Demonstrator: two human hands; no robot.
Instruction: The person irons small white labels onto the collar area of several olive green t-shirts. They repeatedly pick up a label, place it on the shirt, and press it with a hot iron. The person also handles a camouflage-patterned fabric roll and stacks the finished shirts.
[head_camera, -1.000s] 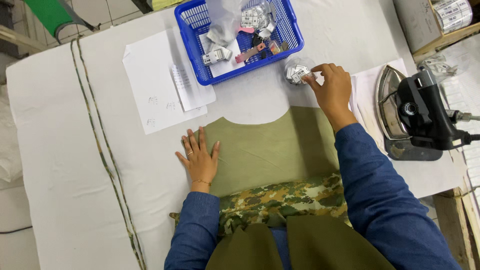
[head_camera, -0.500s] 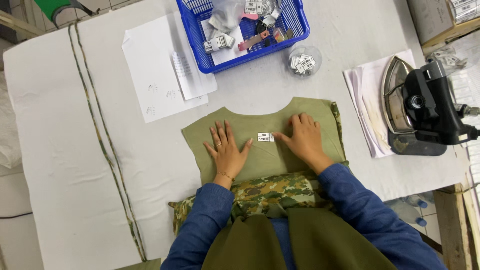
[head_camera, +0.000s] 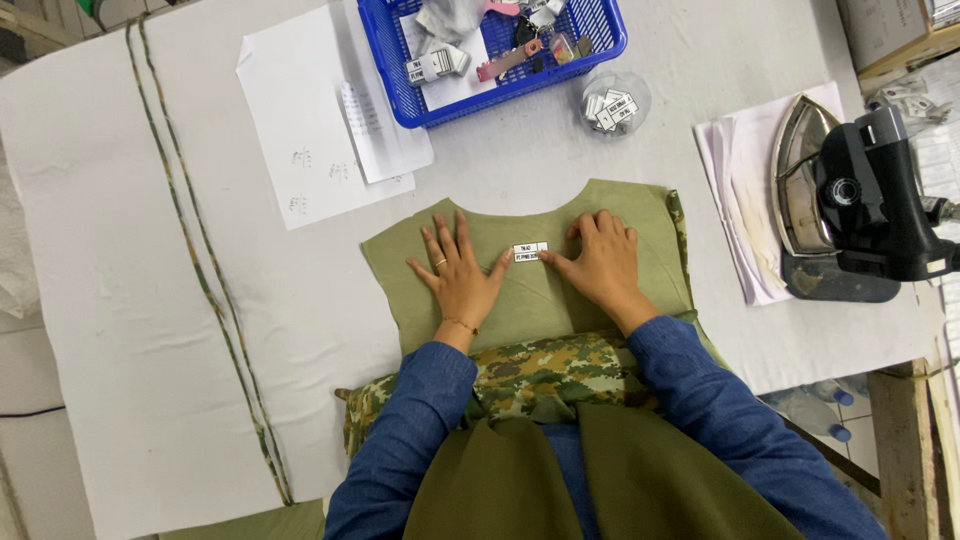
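Blue denim sleeves cover both arms; the left hand (head_camera: 462, 277) wears a ring and thin bracelet.

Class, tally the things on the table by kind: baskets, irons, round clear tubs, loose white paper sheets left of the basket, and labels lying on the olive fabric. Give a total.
Baskets: 1, blue basket
Irons: 1, iron
Round clear tubs: 1, tub
Paper sheets: 2, large sheet and small sheet
Labels on the fabric: 1, label
Total: 6
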